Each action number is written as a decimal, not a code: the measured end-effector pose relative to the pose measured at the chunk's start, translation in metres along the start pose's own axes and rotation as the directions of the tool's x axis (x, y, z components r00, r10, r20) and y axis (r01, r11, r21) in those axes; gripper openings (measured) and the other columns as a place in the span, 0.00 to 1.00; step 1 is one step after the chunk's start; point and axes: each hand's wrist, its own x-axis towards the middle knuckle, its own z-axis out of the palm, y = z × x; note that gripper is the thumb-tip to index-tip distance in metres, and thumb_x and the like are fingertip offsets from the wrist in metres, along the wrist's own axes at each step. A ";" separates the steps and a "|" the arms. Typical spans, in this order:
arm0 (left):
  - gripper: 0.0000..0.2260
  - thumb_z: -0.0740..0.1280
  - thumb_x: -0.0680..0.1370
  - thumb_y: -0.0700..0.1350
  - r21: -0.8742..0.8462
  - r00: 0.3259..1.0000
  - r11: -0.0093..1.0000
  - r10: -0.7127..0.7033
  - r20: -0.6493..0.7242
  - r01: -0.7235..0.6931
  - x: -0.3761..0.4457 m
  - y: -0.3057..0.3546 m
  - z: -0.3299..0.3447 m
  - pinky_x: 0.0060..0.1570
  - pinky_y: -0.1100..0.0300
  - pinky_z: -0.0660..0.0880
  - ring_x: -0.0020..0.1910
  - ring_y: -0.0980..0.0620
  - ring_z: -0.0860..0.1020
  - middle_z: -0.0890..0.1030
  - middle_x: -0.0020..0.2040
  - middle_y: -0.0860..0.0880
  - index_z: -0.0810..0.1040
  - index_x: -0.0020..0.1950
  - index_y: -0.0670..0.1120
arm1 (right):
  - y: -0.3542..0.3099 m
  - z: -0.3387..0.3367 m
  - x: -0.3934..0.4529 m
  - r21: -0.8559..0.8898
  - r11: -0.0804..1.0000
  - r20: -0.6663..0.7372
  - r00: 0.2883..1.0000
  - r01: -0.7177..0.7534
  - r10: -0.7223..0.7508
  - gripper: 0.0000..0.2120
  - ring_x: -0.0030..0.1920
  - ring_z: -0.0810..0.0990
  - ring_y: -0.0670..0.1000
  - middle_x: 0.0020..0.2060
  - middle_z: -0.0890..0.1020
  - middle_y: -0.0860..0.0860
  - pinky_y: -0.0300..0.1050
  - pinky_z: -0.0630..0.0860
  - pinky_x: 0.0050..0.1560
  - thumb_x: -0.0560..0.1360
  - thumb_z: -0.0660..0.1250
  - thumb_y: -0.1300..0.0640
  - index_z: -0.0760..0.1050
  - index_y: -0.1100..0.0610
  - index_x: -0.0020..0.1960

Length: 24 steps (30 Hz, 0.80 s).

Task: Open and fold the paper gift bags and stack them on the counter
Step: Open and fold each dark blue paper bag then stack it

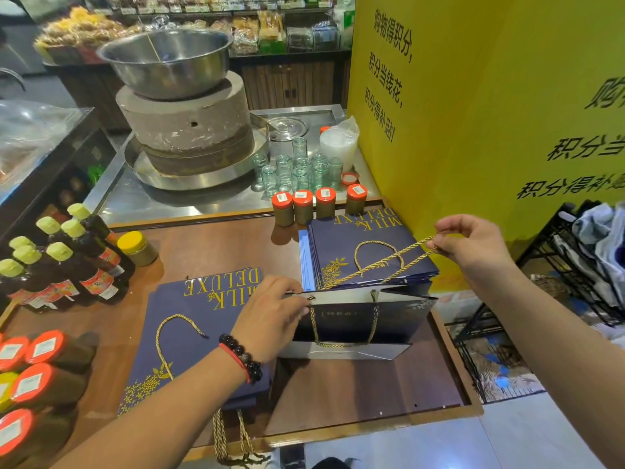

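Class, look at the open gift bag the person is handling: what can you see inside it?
Inside the open gift bag only its pale inner wall shows at the mouth. Its depths and bottom are hidden by its dark front panel.

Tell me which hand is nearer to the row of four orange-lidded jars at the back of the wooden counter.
The right hand, raised just to the right of the jars and pinching the gold cord handle. The left hand is lower, toward the counter's front, gripping the open bag's rim.

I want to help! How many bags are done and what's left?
Can't count them. One flat pile lies under the left wrist, another flat pile sits farther back. In hand: the left hand grips the open bag while the right hand pulls its gold cord.
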 end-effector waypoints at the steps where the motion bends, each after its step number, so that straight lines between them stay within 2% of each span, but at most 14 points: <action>1: 0.06 0.77 0.68 0.38 0.003 1.000 1.000 -0.003 -0.003 0.003 0.000 0.001 0.000 0.45 0.56 0.73 0.49 0.51 0.70 0.78 0.45 0.47 0.83 0.41 0.44 | 0.001 -0.001 -0.001 -0.016 1.000 -0.001 1.000 0.006 -0.006 0.14 0.45 0.79 0.59 0.39 0.78 0.53 0.57 0.77 0.56 0.72 0.68 0.74 0.75 0.55 0.42; 7: 0.05 0.76 0.69 0.38 0.020 1.000 1.000 -0.009 0.005 0.009 -0.004 0.002 0.000 0.46 0.56 0.73 0.49 0.50 0.70 0.78 0.46 0.47 0.82 0.42 0.43 | 0.005 -0.010 -0.005 -0.090 0.996 0.014 1.000 0.009 -0.008 0.14 0.42 0.80 0.55 0.42 0.78 0.51 0.54 0.78 0.55 0.73 0.68 0.73 0.76 0.54 0.43; 11: 0.05 0.76 0.69 0.38 0.037 0.998 0.998 -0.052 0.024 0.051 -0.006 0.008 -0.001 0.47 0.56 0.72 0.49 0.48 0.72 0.78 0.46 0.47 0.83 0.42 0.43 | 0.003 -0.011 -0.008 -0.152 0.987 0.029 0.999 0.046 -0.042 0.12 0.39 0.78 0.51 0.46 0.79 0.55 0.41 0.75 0.43 0.74 0.67 0.72 0.76 0.56 0.48; 13: 0.06 0.76 0.69 0.38 0.042 0.997 0.997 -0.068 0.030 0.067 -0.006 0.012 -0.002 0.48 0.55 0.74 0.49 0.47 0.73 0.78 0.46 0.48 0.83 0.43 0.43 | 0.002 -0.011 -0.007 -0.199 0.978 0.039 0.997 0.067 -0.061 0.11 0.36 0.76 0.47 0.44 0.80 0.55 0.40 0.72 0.39 0.75 0.66 0.71 0.76 0.56 0.50; 16: 0.10 0.76 0.69 0.38 0.033 0.994 0.994 -0.109 0.029 0.108 -0.006 0.017 -0.005 0.50 0.55 0.73 0.49 0.49 0.72 0.79 0.47 0.49 0.81 0.48 0.43 | 0.004 -0.010 -0.005 -0.348 0.934 0.085 0.995 0.086 -0.060 0.10 0.31 0.69 0.46 0.40 0.80 0.52 0.41 0.64 0.32 0.77 0.64 0.68 0.76 0.53 0.50; 18: 0.13 0.75 0.70 0.39 0.051 0.984 0.984 -0.175 0.041 0.173 -0.005 0.023 -0.007 0.52 0.53 0.73 0.51 0.49 0.73 0.80 0.48 0.49 0.79 0.52 0.44 | 0.006 -0.006 -0.006 -0.467 0.862 0.158 0.978 0.196 -0.137 0.09 0.36 0.72 0.46 0.46 0.79 0.53 0.40 0.66 0.37 0.77 0.65 0.65 0.77 0.52 0.49; 20: 0.15 0.75 0.71 0.40 0.078 0.967 0.967 -0.248 0.058 0.243 -0.004 0.030 -0.008 0.52 0.50 0.73 0.51 0.46 0.76 0.81 0.49 0.49 0.78 0.56 0.44 | 0.009 -0.002 -0.011 -0.550 0.755 0.280 0.931 0.356 -0.235 0.06 0.49 0.75 0.48 0.52 0.77 0.53 0.39 0.66 0.49 0.76 0.69 0.60 0.79 0.55 0.52; 22: 0.16 0.75 0.71 0.42 0.131 0.960 0.956 -0.272 0.063 0.263 -0.002 0.033 -0.010 0.50 0.50 0.71 0.49 0.45 0.78 0.81 0.47 0.50 0.78 0.58 0.45 | 0.012 0.001 -0.024 -0.560 0.648 0.458 0.844 0.517 -0.277 0.13 0.57 0.74 0.47 0.55 0.76 0.50 0.39 0.66 0.56 0.75 0.70 0.50 0.79 0.55 0.56; 24: 0.13 0.73 0.72 0.43 0.203 0.968 0.956 -0.235 0.091 0.213 0.001 0.034 -0.010 0.46 0.50 0.70 0.45 0.44 0.78 0.81 0.44 0.50 0.79 0.55 0.47 | 0.017 0.008 -0.041 -0.566 0.491 0.625 0.733 0.662 -0.267 0.24 0.57 0.76 0.46 0.56 0.78 0.46 0.44 0.72 0.57 0.72 0.66 0.37 0.76 0.51 0.60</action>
